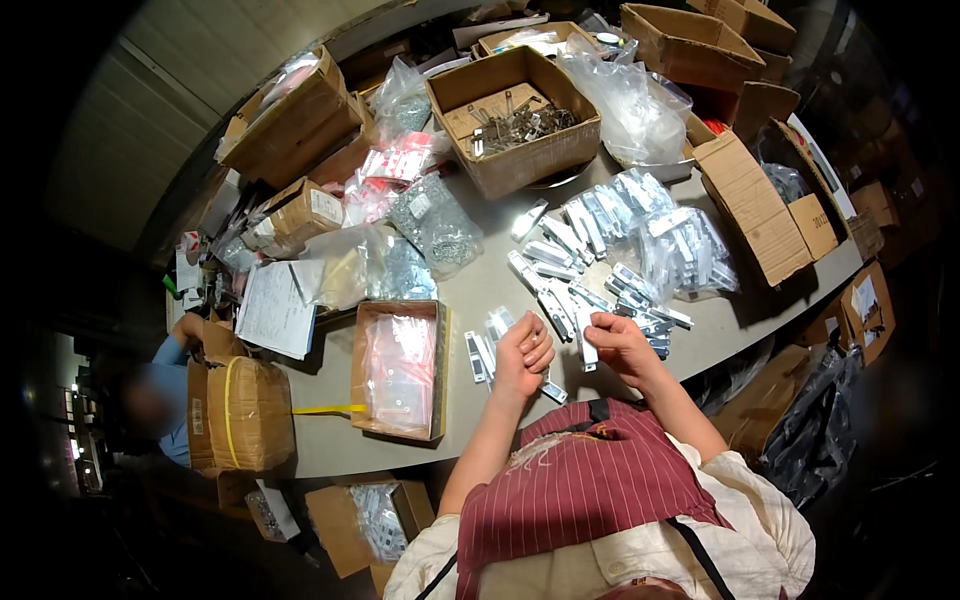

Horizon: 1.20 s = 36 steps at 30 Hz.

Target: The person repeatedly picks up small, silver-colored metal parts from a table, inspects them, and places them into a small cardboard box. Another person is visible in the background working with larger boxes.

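My right hand (620, 350) pinches a narrow, shiny metal bracket (589, 352) near the table's front edge. My left hand (525, 354) is curled closed just to the left of it; whatever lies inside its fingers is hidden. Beside and under the left hand lie a few loose metal pieces (473, 357) of similar shape. Beyond both hands spreads a heap of long, slotted metal pieces (565, 236). At its right, more of them lie in a clear plastic bag (690, 250).
A cardboard box of metal parts (520, 180) stands at the back. To the left sit a shallow box of plastic bags (440, 370), a bag of small hardware (436, 222) and papers (276, 310). A person in blue (174, 385) is beside a strapped carton (265, 415) at far left.
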Tool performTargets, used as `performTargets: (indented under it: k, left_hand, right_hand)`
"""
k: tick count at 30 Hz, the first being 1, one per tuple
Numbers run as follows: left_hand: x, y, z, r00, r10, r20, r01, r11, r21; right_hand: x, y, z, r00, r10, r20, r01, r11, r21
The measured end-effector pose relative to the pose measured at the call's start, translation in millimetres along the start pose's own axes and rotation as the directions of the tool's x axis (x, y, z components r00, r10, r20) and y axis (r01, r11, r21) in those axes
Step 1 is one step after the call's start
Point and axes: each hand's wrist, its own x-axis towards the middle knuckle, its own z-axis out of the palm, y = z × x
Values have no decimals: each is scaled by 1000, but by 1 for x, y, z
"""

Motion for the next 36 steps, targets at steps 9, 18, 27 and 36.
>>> performTargets:
  k: [9, 18, 27, 36]
  left_hand:
    - [-8, -19, 14, 906, -369, 210, 402, 903, -148]
    - [-22, -33, 32, 973, -84, 216, -182, 299, 937]
    - [-33, -33, 6, 849, -337, 408, 305, 942, 142]
    - [-22, -27, -32, 858, -392, 333, 217, 862, 458]
  right_hand:
    - [-4, -11, 10, 995, -30, -94, 36, 997, 63]
    - [-2, 1, -18, 992, -104, -72, 73, 936, -343]
    - [18, 19, -13, 998, -6, -56, -5, 980, -198]
    - [55, 15, -3, 778, -560, 285, 398, 87, -913]
